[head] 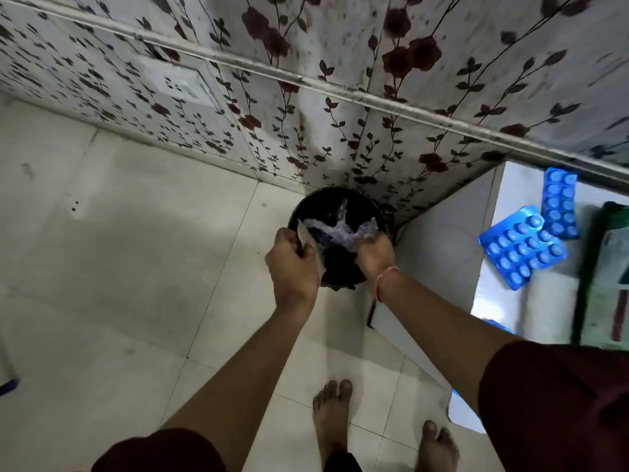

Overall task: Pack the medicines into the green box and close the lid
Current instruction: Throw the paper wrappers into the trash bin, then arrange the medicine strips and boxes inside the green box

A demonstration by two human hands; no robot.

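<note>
Meanwhile, both hands reach over a black bin [340,212] on the tiled floor: left hand [292,264] clenched on a pale scrap, right hand [376,255] gripping clear plastic wrap [340,226]. Two blue blister strips [524,245] lie on the white counter [531,301], beside a green box [609,267].

My wall [340,97] is whitish with dark red roses and black leafy vines; blister packs [522,247] bright blue; bin [340,202] black; floor tiles [119,267] off-white; my sleeves [561,403] maroon.
</note>
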